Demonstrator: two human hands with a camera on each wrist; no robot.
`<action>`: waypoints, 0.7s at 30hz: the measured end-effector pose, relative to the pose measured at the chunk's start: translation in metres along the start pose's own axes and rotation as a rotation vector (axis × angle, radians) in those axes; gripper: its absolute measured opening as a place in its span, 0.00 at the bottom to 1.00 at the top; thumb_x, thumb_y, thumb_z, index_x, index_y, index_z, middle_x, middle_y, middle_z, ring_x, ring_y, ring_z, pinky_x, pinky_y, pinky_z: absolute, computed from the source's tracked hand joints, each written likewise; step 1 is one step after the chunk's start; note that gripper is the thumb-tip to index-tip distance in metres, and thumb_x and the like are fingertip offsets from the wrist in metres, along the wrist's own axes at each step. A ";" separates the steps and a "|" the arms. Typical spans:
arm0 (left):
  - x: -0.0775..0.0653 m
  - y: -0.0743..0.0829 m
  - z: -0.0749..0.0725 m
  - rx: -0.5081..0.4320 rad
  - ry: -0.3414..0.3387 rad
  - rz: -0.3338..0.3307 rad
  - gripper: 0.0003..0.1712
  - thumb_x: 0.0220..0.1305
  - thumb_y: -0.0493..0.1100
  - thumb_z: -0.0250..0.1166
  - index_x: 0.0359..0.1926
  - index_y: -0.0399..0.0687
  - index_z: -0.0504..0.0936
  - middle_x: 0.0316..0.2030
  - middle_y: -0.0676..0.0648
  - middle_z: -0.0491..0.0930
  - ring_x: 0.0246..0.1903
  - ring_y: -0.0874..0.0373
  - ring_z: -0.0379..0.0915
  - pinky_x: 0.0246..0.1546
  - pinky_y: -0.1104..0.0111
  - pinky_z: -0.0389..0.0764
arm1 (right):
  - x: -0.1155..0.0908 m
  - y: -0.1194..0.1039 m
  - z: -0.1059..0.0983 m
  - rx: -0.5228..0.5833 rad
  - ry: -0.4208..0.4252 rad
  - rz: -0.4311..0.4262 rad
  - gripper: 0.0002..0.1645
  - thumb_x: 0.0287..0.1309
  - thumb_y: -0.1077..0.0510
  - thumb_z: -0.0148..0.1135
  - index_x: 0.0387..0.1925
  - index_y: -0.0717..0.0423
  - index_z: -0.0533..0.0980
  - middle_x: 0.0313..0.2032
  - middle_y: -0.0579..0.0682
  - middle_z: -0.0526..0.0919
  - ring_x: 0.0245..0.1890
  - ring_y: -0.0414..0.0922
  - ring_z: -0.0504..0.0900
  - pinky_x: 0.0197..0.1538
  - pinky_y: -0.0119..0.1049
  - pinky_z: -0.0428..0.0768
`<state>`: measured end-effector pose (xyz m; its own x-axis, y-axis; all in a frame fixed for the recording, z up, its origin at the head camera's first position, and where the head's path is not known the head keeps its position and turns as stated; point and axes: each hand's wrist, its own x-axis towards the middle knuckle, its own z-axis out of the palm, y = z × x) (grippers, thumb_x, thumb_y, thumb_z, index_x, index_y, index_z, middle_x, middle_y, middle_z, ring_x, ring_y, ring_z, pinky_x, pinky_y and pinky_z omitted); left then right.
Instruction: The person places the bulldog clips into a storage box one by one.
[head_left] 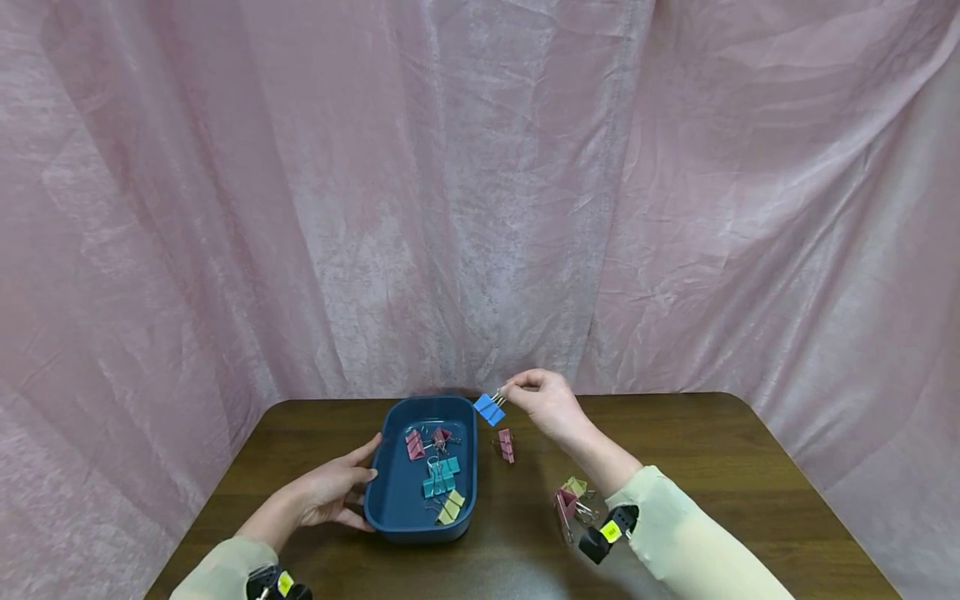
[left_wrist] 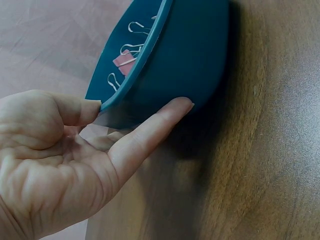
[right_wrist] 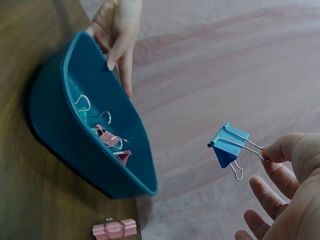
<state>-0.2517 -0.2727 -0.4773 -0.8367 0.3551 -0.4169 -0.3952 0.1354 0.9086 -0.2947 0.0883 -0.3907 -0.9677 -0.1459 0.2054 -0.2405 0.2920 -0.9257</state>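
Note:
My right hand pinches a blue binder clip by one of its wire handles, thumb against finger, above the table and just right of a dark blue bin. The clip touches nothing else. On the bin's left side, my left hand rests with spread, fairly straight fingers along the outer wall, its thumb at the rim. Inside the bin lie pink binder clips, teal binder clips and a yellow binder clip. A pink binder clip lies on the table beside the bin.
Near my right wrist, a small pile of pink and yellow binder clips lies on the brown wooden table. A pink curtain hangs behind the table's far edge.

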 end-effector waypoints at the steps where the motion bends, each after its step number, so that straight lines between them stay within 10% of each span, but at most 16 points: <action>1: 0.000 0.000 0.000 0.002 0.002 0.000 0.40 0.81 0.38 0.46 0.83 0.56 0.34 0.68 0.17 0.53 0.54 0.28 0.76 0.41 0.36 0.82 | 0.000 0.000 0.002 0.008 -0.004 0.001 0.07 0.61 0.59 0.68 0.36 0.60 0.86 0.43 0.50 0.87 0.49 0.48 0.81 0.53 0.44 0.77; 12: -0.001 0.003 0.002 0.003 0.021 -0.021 0.40 0.81 0.38 0.45 0.83 0.57 0.35 0.70 0.18 0.52 0.53 0.29 0.76 0.41 0.36 0.82 | -0.001 0.003 0.026 -0.005 -0.056 -0.033 0.06 0.60 0.58 0.70 0.34 0.58 0.86 0.40 0.48 0.86 0.43 0.42 0.80 0.51 0.40 0.78; 21: 0.000 0.002 0.001 0.013 0.023 -0.018 0.40 0.81 0.38 0.45 0.83 0.57 0.36 0.68 0.17 0.54 0.53 0.28 0.76 0.41 0.37 0.82 | -0.007 0.004 0.042 0.044 -0.188 0.058 0.08 0.65 0.55 0.66 0.39 0.56 0.84 0.43 0.53 0.82 0.07 0.41 0.65 0.10 0.35 0.70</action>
<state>-0.2525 -0.2714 -0.4754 -0.8382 0.3311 -0.4332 -0.4052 0.1534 0.9013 -0.2859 0.0507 -0.4089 -0.9479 -0.3047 0.0925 -0.1774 0.2644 -0.9479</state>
